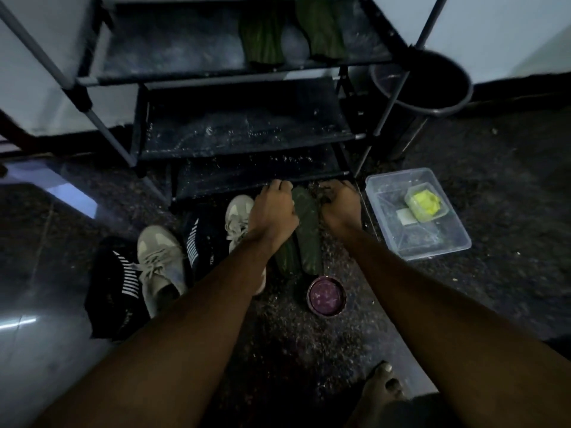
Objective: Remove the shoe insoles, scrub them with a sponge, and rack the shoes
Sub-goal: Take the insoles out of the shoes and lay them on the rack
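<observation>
Two dark green insoles lie side by side on the floor in front of the shoe rack [247,131]. My left hand [273,211] rests on the left insole [285,257] and covers its upper half, fingers curled over its far end. The right insole [306,223] shows between my hands. My right hand [340,205] is curled shut at that insole's far end around something small, dark and rough, seemingly a scrub pad [323,193]. Two more green insoles [262,35] lie on the rack's top shelf. Beige sneakers [160,257] and black striped shoes [120,291] stand at the left.
A clear plastic box [448,242] holding a yellow sponge [425,202] sits on the floor to the right. A round purple tub [326,296] stands just behind the insoles. A black bucket [432,88] is beside the rack. My bare foot [383,387] is at the bottom.
</observation>
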